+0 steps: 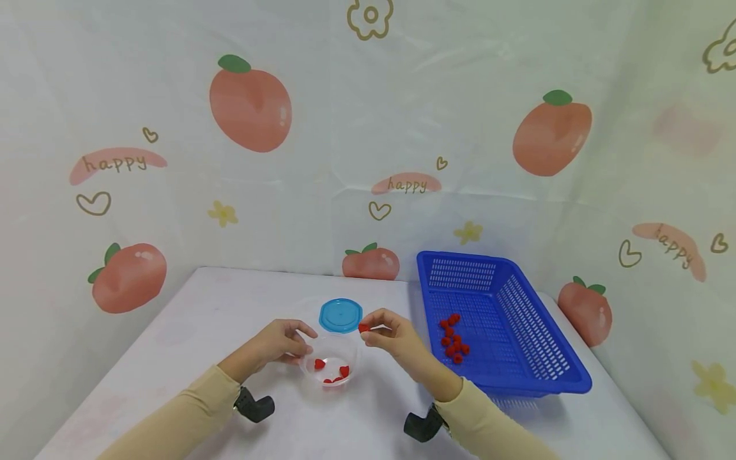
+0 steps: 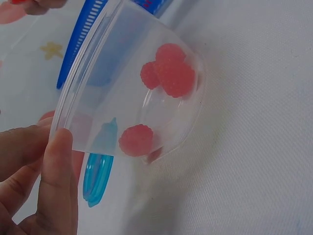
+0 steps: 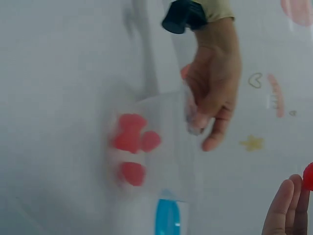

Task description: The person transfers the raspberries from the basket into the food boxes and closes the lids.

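My left hand [image 1: 280, 342] pinches the rim of a clear round plastic tub [image 2: 122, 54] between thumb and fingers. Several red raspberries [image 2: 176, 77] lie at the bottom of the tub, seen through its wall in the left wrist view. Just above and right of the tub, my right hand [image 1: 397, 337] holds a single raspberry [image 1: 364, 328] by the fingertips. That same berry shows only partly at the edge of the right wrist view. Behind the tub, a blue lid [image 1: 341, 315] lies flat on the table.
A blue slotted basket [image 1: 520, 313] stands to the right, with several loose raspberries [image 1: 451, 342] along its left side. White cloth covers the table [image 1: 230, 294], and a printed curtain [image 1: 322, 128] hangs behind it.
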Available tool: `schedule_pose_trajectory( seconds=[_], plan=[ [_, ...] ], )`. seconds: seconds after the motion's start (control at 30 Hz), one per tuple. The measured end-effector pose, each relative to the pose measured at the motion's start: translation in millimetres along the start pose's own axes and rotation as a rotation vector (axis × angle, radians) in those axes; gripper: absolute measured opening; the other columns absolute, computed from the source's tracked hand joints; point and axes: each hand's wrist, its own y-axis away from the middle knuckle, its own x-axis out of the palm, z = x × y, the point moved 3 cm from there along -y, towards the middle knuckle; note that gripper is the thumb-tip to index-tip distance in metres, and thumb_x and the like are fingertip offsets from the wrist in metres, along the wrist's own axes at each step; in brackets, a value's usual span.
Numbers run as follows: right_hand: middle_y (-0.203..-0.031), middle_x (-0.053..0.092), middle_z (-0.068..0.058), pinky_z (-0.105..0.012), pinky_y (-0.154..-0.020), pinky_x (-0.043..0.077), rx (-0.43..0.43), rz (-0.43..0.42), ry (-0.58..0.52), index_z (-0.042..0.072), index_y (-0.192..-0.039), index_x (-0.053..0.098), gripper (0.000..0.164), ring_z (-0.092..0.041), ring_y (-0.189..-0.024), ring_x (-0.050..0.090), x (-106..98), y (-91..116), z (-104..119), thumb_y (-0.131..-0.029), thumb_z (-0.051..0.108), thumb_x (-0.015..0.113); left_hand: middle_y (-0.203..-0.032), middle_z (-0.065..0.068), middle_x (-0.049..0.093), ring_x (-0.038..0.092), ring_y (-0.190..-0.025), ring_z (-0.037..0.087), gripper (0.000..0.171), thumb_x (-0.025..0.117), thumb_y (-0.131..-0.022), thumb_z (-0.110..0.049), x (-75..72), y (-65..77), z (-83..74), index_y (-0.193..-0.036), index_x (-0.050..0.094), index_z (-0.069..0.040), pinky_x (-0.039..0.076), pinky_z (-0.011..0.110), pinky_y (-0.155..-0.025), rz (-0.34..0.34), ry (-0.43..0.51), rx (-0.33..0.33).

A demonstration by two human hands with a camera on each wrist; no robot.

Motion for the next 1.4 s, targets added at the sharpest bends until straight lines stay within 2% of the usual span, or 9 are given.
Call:
schedule_pose_trajectory(
  seconds=[0.07, 0.17, 0.47, 0.9, 1.4],
  plan=[
    [-0.11, 0.061, -0.011, -0.03, -0.091, 0.053, 0.022, -0.002, 0.002, -0.003, -0.113, 0.058, 0.029, -0.032, -0.105, 0.062, 4, 0, -9, -0.091, 0.015, 0.066, -0.081, 0.008, 0.065, 0.061, -0.063, 0.018, 0.03, 0.074, -0.083, -0.007, -0.2, -0.1, 0.4, -0.111, 0.065, -0.004, 0.057, 0.027, -0.063, 0.007, 0.003, 0.006],
    [-0.11, 0.062, -0.012, -0.03, -0.091, 0.054, 0.047, -0.006, 0.01, -0.002, -0.112, 0.059, 0.029, -0.032, -0.103, 0.063, 9, 1, -21, -0.091, 0.016, 0.067, -0.081, 0.008, 0.065, 0.06, -0.063, 0.017, 0.031, 0.074, -0.083, -0.007, -0.4, -0.3, 0.9, -0.112, 0.064, -0.003, 0.057, 0.027, -0.063, 0.018, 0.004, 0.016],
    [-0.106, 0.065, -0.008, -0.028, -0.086, 0.055, 0.092, -0.013, 0.019, -0.002, -0.108, 0.061, 0.024, -0.019, -0.091, 0.064, 16, 1, -44, -0.089, 0.011, 0.068, -0.081, 0.008, 0.065, 0.061, -0.063, 0.017, 0.031, 0.073, -0.083, -0.007, -0.4, -0.2, 0.6, -0.112, 0.064, -0.003, 0.058, 0.027, -0.063, 0.02, 0.002, 0.019],
    [-0.102, 0.067, -0.007, -0.025, -0.08, 0.055, 0.106, -0.029, 0.088, 0.001, -0.105, 0.062, 0.021, -0.014, -0.082, 0.061, 20, -1, -48, -0.087, 0.009, 0.07, -0.081, 0.008, 0.066, 0.061, -0.063, 0.018, 0.028, 0.073, -0.083, -0.005, 0.2, -1.5, 1.2, -0.11, 0.066, -0.006, 0.058, 0.028, -0.063, -0.012, 0.004, -0.012],
    [-0.103, 0.068, -0.013, -0.024, -0.077, 0.056, 0.095, -0.021, 0.109, -0.002, -0.107, 0.064, 0.023, -0.011, -0.079, 0.059, 22, 0, -46, -0.086, 0.006, 0.07, -0.081, 0.008, 0.066, 0.061, -0.064, 0.017, 0.03, 0.072, -0.083, -0.004, -0.6, -0.5, 1.4, -0.112, 0.064, -0.003, 0.058, 0.028, -0.063, -0.001, -0.001, 0.005]
  ],
)
